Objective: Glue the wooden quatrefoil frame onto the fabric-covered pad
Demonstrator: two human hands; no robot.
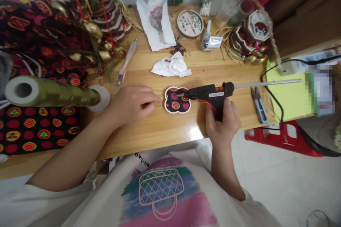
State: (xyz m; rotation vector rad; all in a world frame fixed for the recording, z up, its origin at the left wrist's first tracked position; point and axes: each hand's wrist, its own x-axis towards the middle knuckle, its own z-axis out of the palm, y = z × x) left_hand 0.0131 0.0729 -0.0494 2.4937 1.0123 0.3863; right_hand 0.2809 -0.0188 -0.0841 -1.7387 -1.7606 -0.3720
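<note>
Table [160,134], wooden, across mid-frame: green roll [53,93] at left, crumpled tissue [172,66] upper centre, snips [259,104] at right. Glue gun [213,94], centre-right: my right hand [222,124] is closed round its handle, nozzle touching the fabric patch [177,99] at centre. My left hand [133,103] rests loosely curled just left of the patch, holding nothing.

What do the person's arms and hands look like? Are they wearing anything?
Both arms are bare from the short white sleeves down. The left hand and right hand wear no gloves, and no rings, watch or bracelets show. The white shirt has a drawn handbag over green, blue and pink stripes.
</note>
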